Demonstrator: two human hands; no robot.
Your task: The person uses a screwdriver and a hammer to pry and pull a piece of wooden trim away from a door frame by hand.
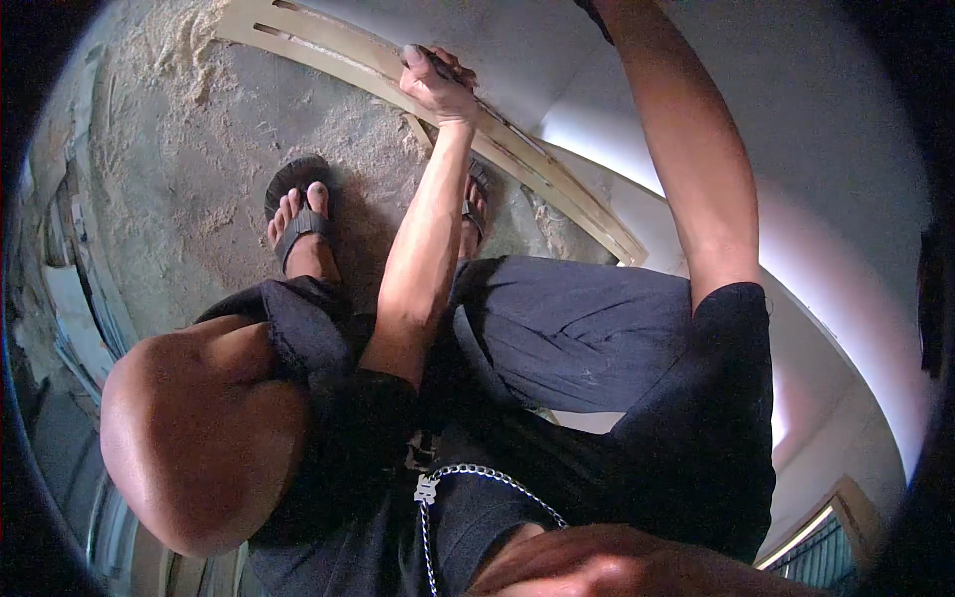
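Note:
My left hand (439,88) is closed with the thumb up, over a long pale wooden board (328,55). Something dark shows between its fingers, too little to name. Narrow slots are cut through the board, and it runs slantwise from the upper left to beside my right knee. My right forearm reaches up past the top edge, so the hand itself is out of the picture. At the wrist end a dark thing (595,18) is partly cut off by the edge.
Wood shavings (184,60) lie over the grey concrete floor (224,129). My sandalled feet (298,214) stand close to the board. Long strips of material (80,308) are stacked at the far left. A pale wall (836,189) rises at right, with a framed opening (831,532) low down.

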